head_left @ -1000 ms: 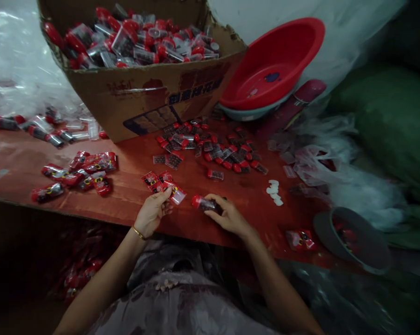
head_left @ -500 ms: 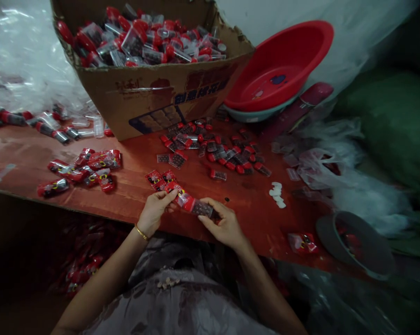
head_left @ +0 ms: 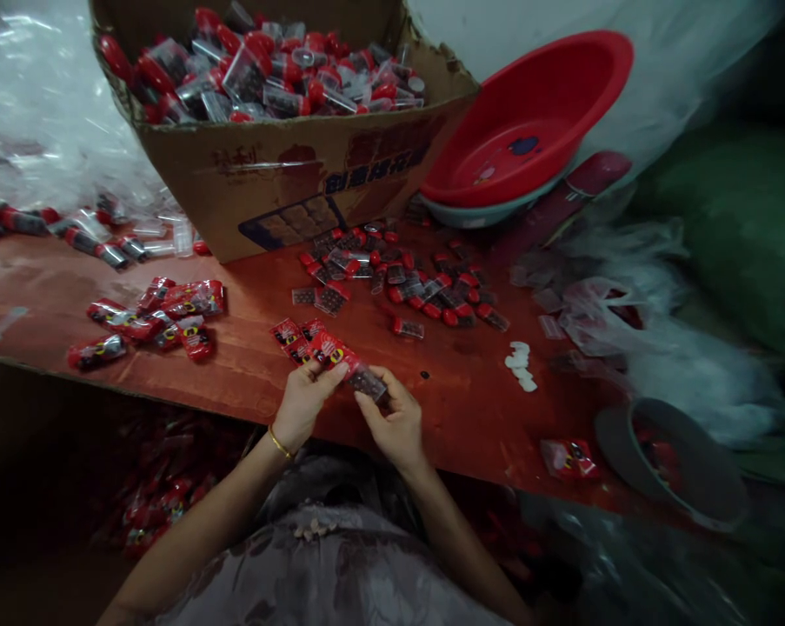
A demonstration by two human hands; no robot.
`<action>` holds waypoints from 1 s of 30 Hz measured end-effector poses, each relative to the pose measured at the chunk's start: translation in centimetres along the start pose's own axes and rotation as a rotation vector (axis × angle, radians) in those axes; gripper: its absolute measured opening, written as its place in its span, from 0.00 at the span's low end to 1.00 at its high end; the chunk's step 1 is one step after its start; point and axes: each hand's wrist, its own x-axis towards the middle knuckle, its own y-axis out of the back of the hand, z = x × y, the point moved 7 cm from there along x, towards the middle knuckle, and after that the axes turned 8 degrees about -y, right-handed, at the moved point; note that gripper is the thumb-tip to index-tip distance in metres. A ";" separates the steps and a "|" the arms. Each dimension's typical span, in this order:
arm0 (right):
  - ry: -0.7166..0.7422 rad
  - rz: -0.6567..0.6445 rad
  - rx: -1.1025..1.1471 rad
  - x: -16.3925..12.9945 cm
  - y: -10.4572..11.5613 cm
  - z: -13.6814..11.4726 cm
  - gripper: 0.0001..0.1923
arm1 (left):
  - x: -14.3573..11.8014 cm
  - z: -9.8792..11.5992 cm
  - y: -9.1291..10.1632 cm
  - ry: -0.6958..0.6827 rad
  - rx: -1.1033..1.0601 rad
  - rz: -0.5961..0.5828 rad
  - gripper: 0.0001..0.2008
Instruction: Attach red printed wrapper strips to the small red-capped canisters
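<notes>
Between my hands, near the table's front edge, is a red printed wrapper (head_left: 332, 349) with a clear tube of dark beads (head_left: 368, 382) at its right end. My left hand (head_left: 309, 396) pinches the wrapper, thumb on top. My right hand (head_left: 394, 422) is closed round the tube's far end. Flat red wrappers (head_left: 290, 337) lie on the table just beyond my left fingers. Farther left rests a group of filled red packets (head_left: 163, 315). Loose red-capped tubes (head_left: 424, 287) are heaped beyond my hands.
A cardboard box (head_left: 288, 178) full of red-capped tubes stands at the back. Right of it lean a red basin (head_left: 528, 113) and a dark red bottle (head_left: 562, 204). White pieces (head_left: 520, 365), a red packet (head_left: 569, 458), a grey container (head_left: 617, 443) and plastic bags (head_left: 679, 348) lie right.
My right hand has moved left towards my left hand, bringing the tube further into the wrapper. My left hand has shifted right along the wrapper.
</notes>
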 end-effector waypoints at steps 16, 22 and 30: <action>-0.140 0.000 0.241 -0.4 -2.3 0.1 0.12 | -0.5 -1.3 -0.5 -0.089 0.016 -0.041 0.15; -0.225 -0.156 0.408 0.1 -2.9 0.7 0.17 | -0.4 -0.9 0.0 0.045 -0.100 -0.074 0.15; -0.038 -0.164 0.012 2.8 -5.4 -1.0 0.13 | -0.5 -0.1 2.3 0.125 -0.120 -0.034 0.14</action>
